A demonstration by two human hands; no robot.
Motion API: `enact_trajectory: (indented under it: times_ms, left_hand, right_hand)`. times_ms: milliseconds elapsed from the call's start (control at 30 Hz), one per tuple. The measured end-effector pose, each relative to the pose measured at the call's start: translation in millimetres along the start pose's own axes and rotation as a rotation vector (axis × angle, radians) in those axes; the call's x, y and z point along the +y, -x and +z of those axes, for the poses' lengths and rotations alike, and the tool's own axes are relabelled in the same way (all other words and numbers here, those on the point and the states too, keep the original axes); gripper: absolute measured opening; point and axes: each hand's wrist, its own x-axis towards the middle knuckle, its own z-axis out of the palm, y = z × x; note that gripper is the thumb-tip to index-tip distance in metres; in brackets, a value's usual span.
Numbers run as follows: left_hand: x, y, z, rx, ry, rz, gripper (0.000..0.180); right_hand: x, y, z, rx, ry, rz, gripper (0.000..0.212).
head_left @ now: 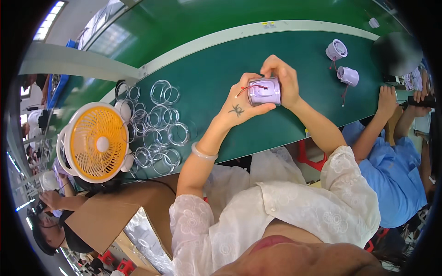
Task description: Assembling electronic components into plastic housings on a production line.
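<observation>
Above the green bench I hold a short lavender cylindrical housing point(269, 92) between both hands. A pair of thin red wires comes out of its near face and bends left over my fingers. A clear rim shows along its edge. My left hand point(240, 102) wraps its left side, with the thumb along the bottom. On the right side, my right hand point(286, 83) grips it with bent fingers; its fingertips are partly hidden behind the housing. Several clear rings point(178, 134) lie on the bench to the left of my hands.
Two more lavender housings, one upright point(336, 49) and one on its side point(348, 76), lie at the far right with red wires. An orange and white fan point(85, 146) stands left. Below it is an open cardboard box point(115, 209). A co-worker in blue point(391, 172) sits right.
</observation>
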Motion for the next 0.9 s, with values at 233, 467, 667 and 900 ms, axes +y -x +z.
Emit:
enact_trajectory:
  times_ms: [233, 467, 667, 900]
  left_hand:
    - [-5.4, 3.0, 1.7, 0.081, -0.318, 0.126, 0.072]
    - [-16.2, -1.5, -6.5, -0.115, -0.006, 0.086, 0.063]
    - [-6.1, -2.2, -2.0, 0.204, 0.042, 0.138, 0.061]
    - [-18.2, 1.6, -20.6, 0.279, 0.266, 0.193, 0.075]
  right_hand:
    - [-2.3, 4.0, 7.7, 0.060, -0.330, 0.284, 0.043]
    - [-0.1, 12.3, 11.5, -0.078, 0.109, -0.150, 0.072]
    - [5.3, -8.7, -0.2, -0.002, 0.485, -0.391, 0.066]
    - [-11.3, -11.9, -6.3, -0.317, 0.602, -0.250, 0.056]
